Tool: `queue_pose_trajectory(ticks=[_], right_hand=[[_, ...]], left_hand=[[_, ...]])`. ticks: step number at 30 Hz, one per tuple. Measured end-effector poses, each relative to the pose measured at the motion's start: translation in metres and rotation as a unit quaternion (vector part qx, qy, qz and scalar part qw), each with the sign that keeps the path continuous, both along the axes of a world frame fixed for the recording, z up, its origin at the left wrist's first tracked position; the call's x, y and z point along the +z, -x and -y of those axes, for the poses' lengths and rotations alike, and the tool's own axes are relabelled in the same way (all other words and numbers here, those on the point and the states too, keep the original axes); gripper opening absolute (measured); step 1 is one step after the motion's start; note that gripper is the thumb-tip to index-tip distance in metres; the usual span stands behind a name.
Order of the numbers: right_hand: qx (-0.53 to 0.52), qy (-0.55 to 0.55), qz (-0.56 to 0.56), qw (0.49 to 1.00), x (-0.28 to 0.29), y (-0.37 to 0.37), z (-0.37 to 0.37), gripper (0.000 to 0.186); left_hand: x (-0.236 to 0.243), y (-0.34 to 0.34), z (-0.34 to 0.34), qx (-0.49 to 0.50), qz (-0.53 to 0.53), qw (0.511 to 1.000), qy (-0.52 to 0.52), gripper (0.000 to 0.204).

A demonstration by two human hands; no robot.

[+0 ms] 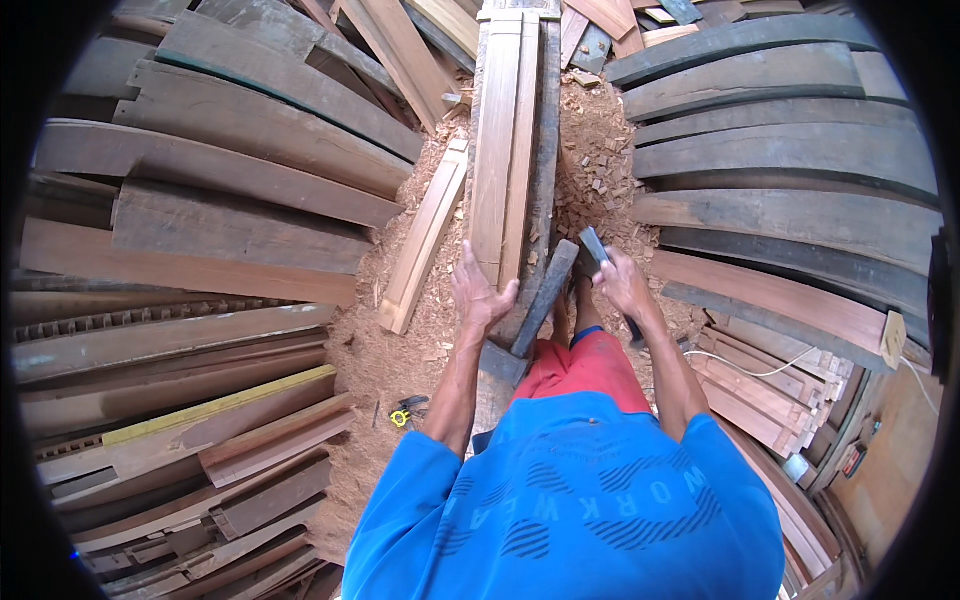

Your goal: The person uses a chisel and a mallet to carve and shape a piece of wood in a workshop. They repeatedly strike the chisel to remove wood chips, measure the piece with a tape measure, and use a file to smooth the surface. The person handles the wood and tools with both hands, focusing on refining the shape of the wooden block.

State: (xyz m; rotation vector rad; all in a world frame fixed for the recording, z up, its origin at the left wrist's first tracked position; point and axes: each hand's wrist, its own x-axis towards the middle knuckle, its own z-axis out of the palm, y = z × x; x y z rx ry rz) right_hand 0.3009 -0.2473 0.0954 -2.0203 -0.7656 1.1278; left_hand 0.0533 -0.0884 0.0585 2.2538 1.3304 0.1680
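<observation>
A long light-brown plank with grooved edges (500,130) lies lengthwise on a narrow worn bench (545,120). My left hand (482,290) is at the plank's near end, fingers apart, seemingly touching it, with nothing gripped. My right hand (620,278) is closed on a chisel-like tool (592,245) with a flat metal end and dark shaft, just right of the bench. Between my hands, a dark wooden mallet-like tool (545,297) lies slanted at the bench's near end. A second shaped plank (425,235) rests among shavings left of the bench.
Stacked boards line the left (250,150) and right (760,150). Wood shavings (365,360) cover the floor, with a small yellow-and-black item (405,413) on them. Panels (750,390) and a white cable (760,370) are at lower right; loose boards lie beyond the bench.
</observation>
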Motion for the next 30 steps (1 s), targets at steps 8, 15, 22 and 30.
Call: queue_pose_trajectory(ticks=[8,15,22,30], right_hand=[[0.17,0.115,0.205,0.957,-0.002,-0.027,-0.16,0.02],[0.245,0.046,0.241,0.938,-0.025,-0.01,-0.168,0.019],[0.303,0.089,0.197,0.928,-0.016,-0.004,-0.151,0.019],[0.283,0.056,0.275,0.917,-0.017,0.007,-0.155,0.017]], left_hand=[[-0.068,0.016,-0.026,0.002,0.04,0.999,-0.014,0.054],[-0.059,0.016,-0.033,-0.007,0.09,0.992,0.088,0.051],[-0.054,0.016,-0.032,-0.003,0.078,0.994,0.081,0.049],[-0.056,0.014,-0.036,-0.014,0.101,0.99,0.098,0.049]])
